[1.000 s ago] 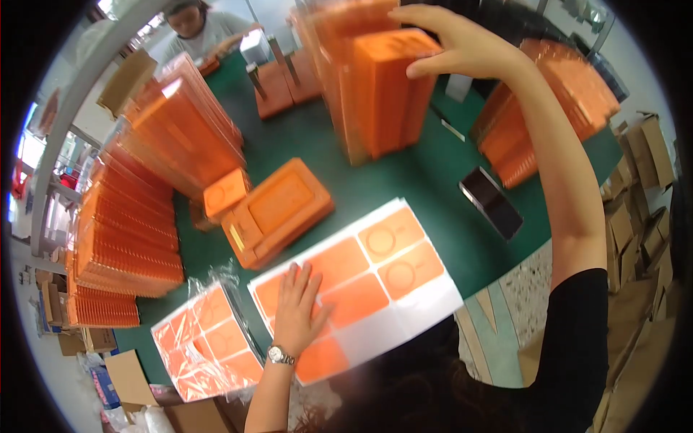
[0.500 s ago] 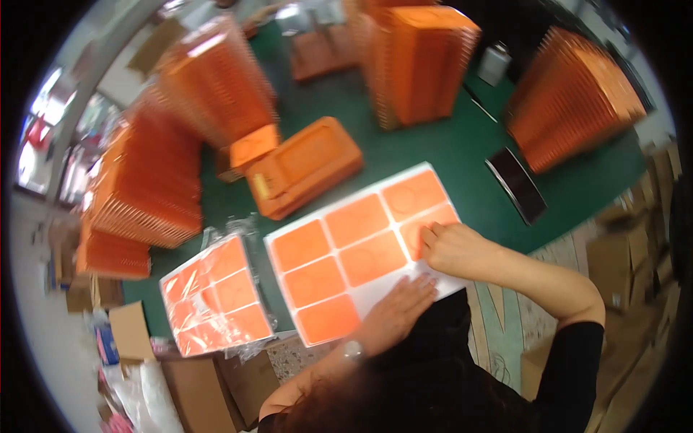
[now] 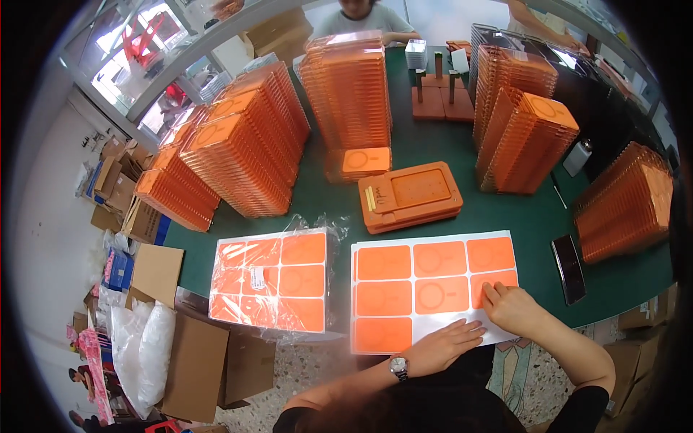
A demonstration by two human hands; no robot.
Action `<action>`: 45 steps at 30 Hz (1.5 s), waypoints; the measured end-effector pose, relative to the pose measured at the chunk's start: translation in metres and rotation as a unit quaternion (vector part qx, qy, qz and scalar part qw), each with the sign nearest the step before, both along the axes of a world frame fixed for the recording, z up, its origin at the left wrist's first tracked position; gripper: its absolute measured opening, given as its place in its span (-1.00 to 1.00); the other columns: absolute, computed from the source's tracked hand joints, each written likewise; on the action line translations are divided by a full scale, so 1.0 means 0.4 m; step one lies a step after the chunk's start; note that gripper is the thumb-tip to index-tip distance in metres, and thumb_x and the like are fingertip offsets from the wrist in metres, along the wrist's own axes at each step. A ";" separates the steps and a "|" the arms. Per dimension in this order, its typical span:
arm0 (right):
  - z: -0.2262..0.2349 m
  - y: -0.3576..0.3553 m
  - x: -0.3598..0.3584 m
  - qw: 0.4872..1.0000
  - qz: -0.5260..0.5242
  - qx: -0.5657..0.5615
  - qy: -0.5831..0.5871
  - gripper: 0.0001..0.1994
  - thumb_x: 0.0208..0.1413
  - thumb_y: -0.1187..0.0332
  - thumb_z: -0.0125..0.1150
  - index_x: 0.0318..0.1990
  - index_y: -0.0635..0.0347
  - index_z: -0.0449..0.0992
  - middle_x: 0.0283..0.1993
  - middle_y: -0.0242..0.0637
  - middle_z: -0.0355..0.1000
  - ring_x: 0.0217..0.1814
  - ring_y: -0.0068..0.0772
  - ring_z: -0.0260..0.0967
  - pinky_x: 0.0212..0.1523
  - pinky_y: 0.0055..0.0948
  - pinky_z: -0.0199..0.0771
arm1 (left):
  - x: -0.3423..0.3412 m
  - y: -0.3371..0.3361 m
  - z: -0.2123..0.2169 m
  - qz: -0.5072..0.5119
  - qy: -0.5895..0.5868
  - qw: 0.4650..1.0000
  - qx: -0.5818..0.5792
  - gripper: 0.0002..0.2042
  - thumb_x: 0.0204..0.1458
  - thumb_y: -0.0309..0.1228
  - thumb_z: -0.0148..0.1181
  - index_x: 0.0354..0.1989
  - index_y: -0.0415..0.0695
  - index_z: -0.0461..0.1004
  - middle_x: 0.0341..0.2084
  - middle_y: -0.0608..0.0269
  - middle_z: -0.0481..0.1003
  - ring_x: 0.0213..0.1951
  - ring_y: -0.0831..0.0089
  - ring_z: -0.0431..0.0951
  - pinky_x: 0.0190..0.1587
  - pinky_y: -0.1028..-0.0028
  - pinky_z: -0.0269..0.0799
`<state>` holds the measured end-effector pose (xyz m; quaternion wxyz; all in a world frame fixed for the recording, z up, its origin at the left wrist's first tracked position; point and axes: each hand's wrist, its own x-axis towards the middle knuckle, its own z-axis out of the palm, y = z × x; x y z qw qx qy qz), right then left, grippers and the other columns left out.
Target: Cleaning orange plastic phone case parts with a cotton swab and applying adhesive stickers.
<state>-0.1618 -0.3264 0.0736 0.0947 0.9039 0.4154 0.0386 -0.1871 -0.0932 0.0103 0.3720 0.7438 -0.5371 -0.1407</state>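
Note:
A white sheet (image 3: 498,328) bearing several orange rounded-rectangle stickers (image 3: 441,294) lies at the table's near edge. Bare white backing shows along its lower right. My left hand (image 3: 442,346) rests flat there with fingers stretched out, holding nothing; a watch (image 3: 398,368) is on that wrist. With fingers bent in a pinch, my right hand (image 3: 514,312) is at an orange sticker (image 3: 482,282) at the sheet's right side. The fingers cover part of this sticker, and how far it is lifted is hidden. Left of the sheet lies a plastic-wrapped pack of similar orange sheets (image 3: 271,281).
An orange block-shaped fixture (image 3: 411,198) sits beyond the sheet. Tall stacks of orange trays (image 3: 245,155) stand at the left, centre (image 3: 346,101) and right (image 3: 527,144). A phone (image 3: 569,270) lies right of my hand. Across the green table is another person (image 3: 361,22).
The view has swung, so the far side of the table shows more. My right hand stays pinched at the same sticker, and my left hand still lies flat on the sheet.

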 end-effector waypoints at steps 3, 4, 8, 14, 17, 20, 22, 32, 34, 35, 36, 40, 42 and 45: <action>0.000 0.011 0.002 0.998 0.007 -0.040 0.051 -0.73 -0.17 0.39 0.19 -0.33 0.44 0.56 -0.21 0.06 0.49 -0.32 -0.19 0.51 -0.44 -0.39 0.57 | -0.003 0.004 0.002 -0.004 0.007 1.000 0.004 -0.59 0.18 -0.56 0.02 0.24 -0.23 0.34 0.36 0.08 0.23 0.43 0.15 0.13 0.47 0.15 0.04; -0.008 0.014 -0.007 0.999 0.021 -0.039 -0.001 -0.73 -0.17 0.38 0.20 -0.33 0.44 0.56 -0.21 0.09 0.48 -0.32 -0.16 0.51 -0.44 -0.38 0.57 | -0.003 0.004 0.002 0.000 0.007 1.000 0.005 -0.59 0.18 -0.56 0.02 0.24 -0.23 0.34 0.36 0.08 0.23 0.43 0.15 0.13 0.47 0.15 0.04; -0.050 0.008 -0.023 0.999 -0.015 -0.032 -0.015 -0.74 -0.16 0.37 0.18 -0.33 0.41 0.55 -0.22 0.14 0.47 -0.31 -0.10 0.51 -0.43 -0.36 0.56 | -0.012 -0.002 -0.004 -0.006 0.020 1.000 -0.004 -0.58 0.17 -0.55 0.03 0.25 -0.23 0.35 0.36 0.08 0.24 0.41 0.15 0.17 0.47 0.15 0.03; -0.042 -0.029 -0.015 0.993 -0.070 0.087 0.031 -0.75 -0.14 0.36 0.15 -0.30 0.35 0.51 -0.11 -0.06 0.47 -0.17 -0.19 0.49 -0.31 -0.38 0.57 | 0.002 -0.005 -0.013 0.005 0.018 1.000 0.021 -0.62 0.18 -0.52 -0.05 0.18 -0.25 0.42 0.29 0.04 0.33 0.38 0.16 0.24 0.47 0.17 0.02; -0.031 -0.021 0.000 0.993 -0.066 0.051 0.089 -0.71 -0.15 0.36 0.15 -0.29 0.41 0.51 -0.04 0.04 0.46 -0.08 -0.13 0.48 -0.23 -0.35 0.60 | 0.013 0.002 -0.001 0.016 0.013 1.000 0.002 -0.60 0.08 -0.58 0.06 0.15 -0.26 0.44 0.27 0.08 0.36 0.37 0.17 0.25 0.44 0.16 0.08; -0.037 -0.033 -0.014 0.991 -0.074 0.021 0.113 -0.68 -0.15 0.36 0.16 -0.27 0.47 0.52 0.00 0.16 0.46 -0.04 -0.03 0.50 -0.15 -0.30 0.61 | 0.022 -0.008 0.012 -0.007 0.009 1.000 0.010 -0.58 0.05 -0.61 0.08 0.15 -0.25 0.44 0.27 0.11 0.36 0.37 0.19 0.26 0.42 0.18 0.12; -0.037 -0.032 -0.026 0.991 -0.060 0.018 0.120 -0.65 -0.14 0.37 0.17 -0.26 0.56 0.52 0.01 0.32 0.46 -0.03 0.14 0.53 -0.09 -0.23 0.63 | 0.016 -0.002 0.015 -0.014 0.007 1.000 0.016 -0.57 0.06 -0.61 0.06 0.16 -0.24 0.44 0.27 0.12 0.36 0.36 0.21 0.26 0.41 0.19 0.14; -0.074 -0.001 -0.071 0.998 -0.067 -0.011 0.005 -0.64 -0.12 0.35 0.15 -0.24 0.55 0.49 -0.01 0.32 0.46 -0.06 0.23 0.52 -0.09 -0.19 0.64 | 0.011 -0.002 0.017 -0.005 0.015 1.000 0.019 -0.56 0.05 -0.61 0.04 0.17 -0.25 0.43 0.28 0.11 0.35 0.38 0.22 0.24 0.42 0.19 0.13; -0.073 0.007 -0.072 0.992 -0.105 0.076 0.010 -0.71 -0.12 0.36 0.18 -0.27 0.42 0.48 -0.01 0.18 0.48 -0.06 0.15 0.53 -0.14 -0.21 0.63 | 0.008 0.002 0.015 -0.006 0.014 0.999 0.029 -0.57 0.06 -0.60 0.03 0.17 -0.26 0.42 0.29 0.10 0.34 0.38 0.22 0.24 0.42 0.19 0.12; -0.065 0.011 -0.073 0.992 -0.099 0.076 0.007 -0.71 -0.12 0.36 0.18 -0.27 0.42 0.48 -0.01 0.18 0.48 -0.06 0.15 0.53 -0.14 -0.21 0.63 | 0.003 0.004 0.013 0.000 0.011 1.000 0.029 -0.57 0.06 -0.60 0.03 0.17 -0.26 0.42 0.29 0.10 0.34 0.38 0.22 0.24 0.42 0.19 0.12; -0.053 0.015 -0.072 0.984 -0.133 0.117 0.032 -0.75 -0.12 0.37 0.20 -0.29 0.35 0.48 -0.01 0.08 0.49 -0.07 0.08 0.53 -0.17 -0.23 0.62 | -0.001 0.005 0.008 -0.005 0.018 1.000 0.022 -0.57 0.08 -0.59 0.01 0.18 -0.27 0.42 0.29 0.09 0.34 0.38 0.22 0.23 0.43 0.19 0.12; -0.042 0.012 -0.070 0.947 -0.219 0.218 0.089 -0.82 -0.13 0.43 0.29 -0.33 0.23 0.48 -0.08 -0.18 0.51 -0.09 -0.12 0.55 -0.26 -0.29 0.59 | -0.011 0.002 -0.016 -0.008 0.029 1.000 0.007 -0.58 0.12 -0.56 -0.04 0.19 -0.28 0.40 0.30 0.06 0.33 0.39 0.21 0.22 0.44 0.16 0.08; -0.035 0.001 -0.075 0.924 -0.265 0.247 0.124 -0.80 -0.14 0.46 0.31 -0.32 0.23 0.46 -0.06 -0.21 0.49 -0.04 -0.10 0.53 -0.22 -0.30 0.59 | -0.005 -0.003 -0.004 -0.025 0.035 0.999 -0.010 -0.58 0.12 -0.56 -0.02 0.19 -0.28 0.41 0.30 0.05 0.33 0.40 0.17 0.21 0.45 0.17 0.05; -0.022 0.008 -0.045 0.960 -0.169 0.206 0.088 -0.78 -0.14 0.43 0.32 -0.29 0.22 0.46 -0.01 -0.19 0.47 0.04 -0.10 0.49 -0.18 -0.29 0.58 | 0.002 0.005 -0.007 -0.007 0.035 0.999 -0.006 -0.59 0.11 -0.54 0.01 0.17 -0.28 0.42 0.28 0.03 0.33 0.39 0.15 0.21 0.45 0.18 0.06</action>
